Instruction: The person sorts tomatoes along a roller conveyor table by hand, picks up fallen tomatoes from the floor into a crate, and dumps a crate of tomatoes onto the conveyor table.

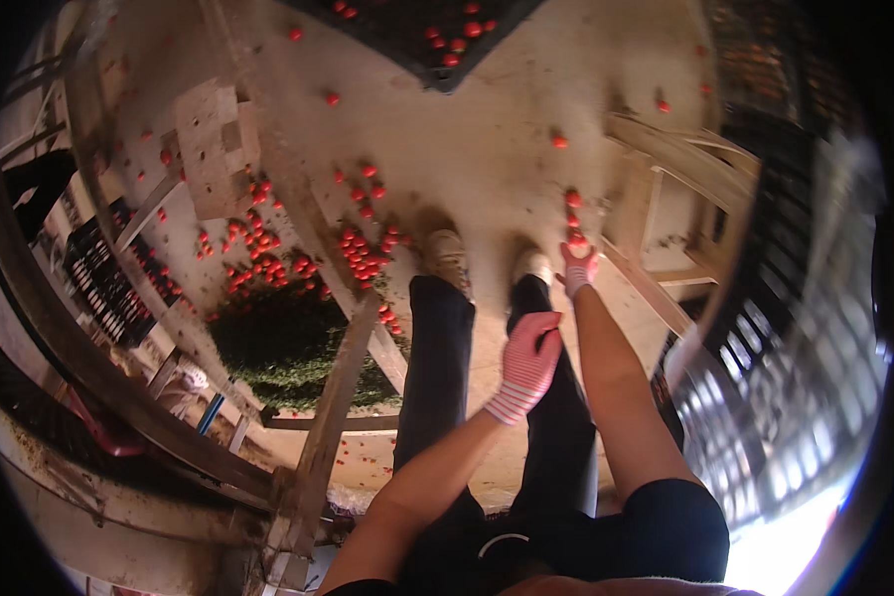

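My right hand, in a red-and-white striped glove, reaches down to the floor beyond my shoe. Its fingers are spread, with the tips close around a small red tomato; whether they touch it is hard to tell. Two more tomatoes lie in a row just beyond. Nearer to me, my left hand, in a matching glove, hangs in front of my leg. Its fingers curl toward the thumb, and the inside of the palm is hidden.
A dark crate holding tomatoes stands ahead. Many tomatoes are scattered left, beside a green heap and wooden beams. A wooden frame and black crates stand right. Another black crate sits far left.
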`<action>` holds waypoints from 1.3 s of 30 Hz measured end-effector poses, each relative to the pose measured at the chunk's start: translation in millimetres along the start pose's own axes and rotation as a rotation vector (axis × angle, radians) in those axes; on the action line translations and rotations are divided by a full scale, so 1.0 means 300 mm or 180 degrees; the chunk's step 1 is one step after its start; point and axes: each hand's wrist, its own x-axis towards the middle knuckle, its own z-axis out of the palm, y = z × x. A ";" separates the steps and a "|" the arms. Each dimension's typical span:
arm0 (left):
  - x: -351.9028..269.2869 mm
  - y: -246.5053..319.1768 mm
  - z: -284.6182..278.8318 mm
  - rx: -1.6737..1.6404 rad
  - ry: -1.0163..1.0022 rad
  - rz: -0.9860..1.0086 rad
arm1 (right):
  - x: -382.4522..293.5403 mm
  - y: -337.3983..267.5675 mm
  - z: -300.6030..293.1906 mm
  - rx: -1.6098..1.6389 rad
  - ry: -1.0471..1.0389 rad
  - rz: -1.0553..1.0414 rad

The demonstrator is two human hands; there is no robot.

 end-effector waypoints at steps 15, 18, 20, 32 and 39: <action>0.127 0.217 0.096 -0.0257 -0.0850 -0.0094 | 0.435 0.051 -0.091 -0.0950 0.1685 -0.1418; 0.115 0.183 -0.030 0.0167 -0.0555 -0.0269 | 0.014 -0.096 0.161 -0.0722 0.0550 -0.1717; 0.125 0.200 0.076 -0.0166 -0.0951 -0.0179 | 0.243 -0.084 0.021 -0.0942 0.1056 -0.1931; 0.252 0.102 -0.050 -0.1208 -0.0190 -0.0578 | -0.257 -0.476 -0.054 0.1169 -0.1514 -0.1176; 0.268 0.139 -0.217 -0.4125 -0.0951 -0.0628 | -0.977 -0.800 -0.358 -0.1026 -0.1522 -0.4143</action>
